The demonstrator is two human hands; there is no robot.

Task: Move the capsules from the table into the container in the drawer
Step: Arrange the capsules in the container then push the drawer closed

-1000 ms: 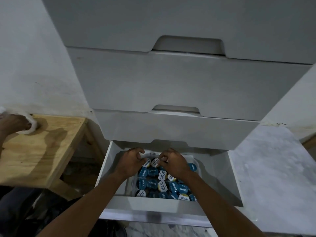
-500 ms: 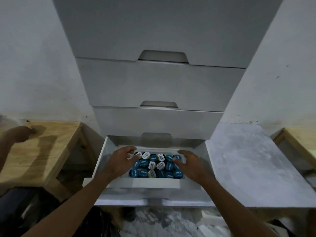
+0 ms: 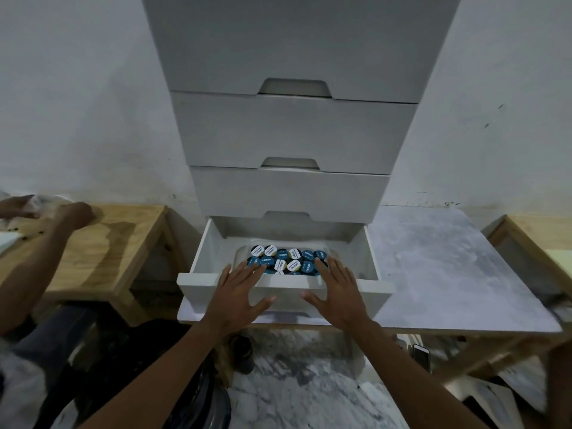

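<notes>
The bottom drawer (image 3: 365, 258) of a tall white chest of drawers (image 3: 294, 131) stands pulled out. Inside it sits a pale container (image 3: 242, 252), packed with round capsules (image 3: 286, 261) whose lids are mostly blue, a few white; printed lettering shows on the lids but is too small to read. The capsules fill the container in close rows, touching one another.

Both of the person's hands are spread flat over the drawer's front panel (image 3: 198, 281). The left hand (image 3: 236, 297) has its fingers splayed wide and holds nothing; its fingertips reach over the front edge to the nearest row of capsules. The right hand (image 3: 339, 294) is likewise wide open and empty, its fingertips beside the capsules at the right end of the container. Whether the palms press on the panel or hover just above it cannot be told.

The chest stands on a grey mottled surface (image 3: 448, 267) that stretches to the right. To the left is a wooden surface (image 3: 102, 246), where another person's hand (image 3: 75, 212) and forearm rest near a bit of crinkled clear plastic (image 3: 37, 201). A phone (image 3: 421, 356) lies on the marbled floor (image 3: 294, 382) below.
</notes>
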